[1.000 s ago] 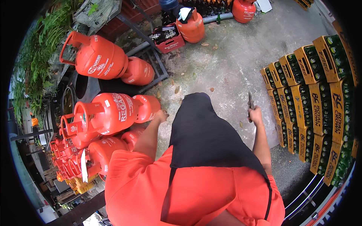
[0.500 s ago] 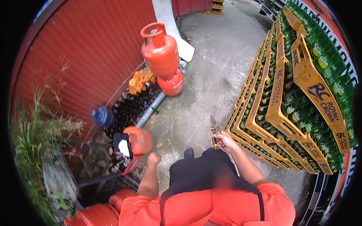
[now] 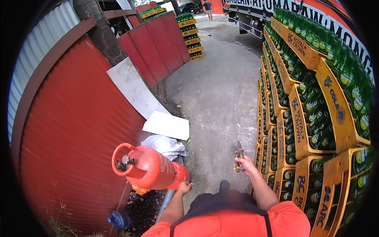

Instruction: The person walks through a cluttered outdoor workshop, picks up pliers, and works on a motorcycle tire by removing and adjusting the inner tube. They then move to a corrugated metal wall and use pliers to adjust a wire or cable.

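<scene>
My right hand (image 3: 248, 166) is closed around a pair of pliers (image 3: 239, 155) with black and yellow handles, their jaws pointing ahead. My left hand (image 3: 184, 187) hangs with its fingers curled into a loose fist, and nothing shows in it. Beside it on the left stands an orange-red gas cylinder (image 3: 156, 168) with a ring collar and a valve at its top. That cylinder rests on another red cylinder (image 3: 181, 175), which is partly covered by it. From this view I cannot tell whether my left hand touches the lower cylinder.
Stacked yellow crates (image 3: 306, 122) of green bottles line the right, beside a truck (image 3: 252, 14). A red corrugated wall (image 3: 75, 130) runs along the left. White boards (image 3: 167, 125), a pale sack (image 3: 164, 145) and a blue water jug (image 3: 118, 219) lie nearby. Far ahead stands a person (image 3: 207, 10).
I have moved forward and the view has lifted. The stacked cylinders are now beside my left hand, and the far crates and a person have come into view. The pliers stay in my right hand.
</scene>
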{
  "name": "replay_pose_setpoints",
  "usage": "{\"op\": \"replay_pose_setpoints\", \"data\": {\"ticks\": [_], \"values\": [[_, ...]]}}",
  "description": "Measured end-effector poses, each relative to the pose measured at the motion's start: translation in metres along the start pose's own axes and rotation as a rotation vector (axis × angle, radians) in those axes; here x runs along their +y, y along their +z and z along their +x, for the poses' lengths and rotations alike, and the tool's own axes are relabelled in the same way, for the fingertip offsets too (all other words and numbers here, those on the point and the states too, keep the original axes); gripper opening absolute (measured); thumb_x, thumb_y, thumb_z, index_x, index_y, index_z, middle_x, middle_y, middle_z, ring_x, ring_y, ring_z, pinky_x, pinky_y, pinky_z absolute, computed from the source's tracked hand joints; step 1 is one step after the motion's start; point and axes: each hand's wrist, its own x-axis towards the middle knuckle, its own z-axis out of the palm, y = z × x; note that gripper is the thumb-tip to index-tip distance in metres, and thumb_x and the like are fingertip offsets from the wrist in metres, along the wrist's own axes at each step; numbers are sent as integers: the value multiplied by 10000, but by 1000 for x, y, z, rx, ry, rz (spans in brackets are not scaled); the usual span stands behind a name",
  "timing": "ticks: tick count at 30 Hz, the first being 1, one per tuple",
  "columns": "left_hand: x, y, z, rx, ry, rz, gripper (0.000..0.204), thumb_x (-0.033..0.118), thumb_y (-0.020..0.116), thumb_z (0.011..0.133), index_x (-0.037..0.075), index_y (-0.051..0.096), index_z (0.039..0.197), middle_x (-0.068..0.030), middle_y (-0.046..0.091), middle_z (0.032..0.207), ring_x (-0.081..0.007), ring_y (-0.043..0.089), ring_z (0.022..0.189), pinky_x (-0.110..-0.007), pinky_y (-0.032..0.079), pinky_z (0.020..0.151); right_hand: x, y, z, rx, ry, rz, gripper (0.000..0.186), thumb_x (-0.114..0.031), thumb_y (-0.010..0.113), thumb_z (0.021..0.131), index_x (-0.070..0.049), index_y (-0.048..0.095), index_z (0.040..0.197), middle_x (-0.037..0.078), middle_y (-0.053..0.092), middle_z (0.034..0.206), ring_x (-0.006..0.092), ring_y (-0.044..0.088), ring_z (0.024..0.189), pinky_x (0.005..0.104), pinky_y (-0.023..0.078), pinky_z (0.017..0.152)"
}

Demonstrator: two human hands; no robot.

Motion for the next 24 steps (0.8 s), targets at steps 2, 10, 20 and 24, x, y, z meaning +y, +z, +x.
{"op": "replay_pose_setpoints", "data": {"ticks": [2,10,20,24], "values": [[-37,1,33,9,-157,-284,260,220,626,905,-35,673,888,-131,670,724,-194,672,648,-346,538,586,-62,18,47,-66,-84,3,169,-117,673,848,-44,551,939,80,608,830,240,676,784,414,603,610],[0,-19,193,-196,-713,27,340,318,590,873,28,683,1025,-136,687,934,-260,654,828,-373,519,743,-284,5,247,-203,-300,27,168,-117,684,860,-26,601,974,120,667,927,264,679,929,416,584,798],[396,-105,628,-21,29,86,350,323,593,824,32,711,980,-205,673,1029,-365,643,987,-423,502,880,-348,-170,493,525,207,-1112,259,-178,762,725,55,657,768,138,655,691,241,645,637,373,509,585],[645,-180,750,82,504,-176,217,175,602,887,1,684,987,-135,707,846,-230,692,808,-351,537,746,-306,-260,526,329,926,-1168,400,-184,732,793,135,618,1005,210,665,1023,214,648,886,365,499,743]]}}
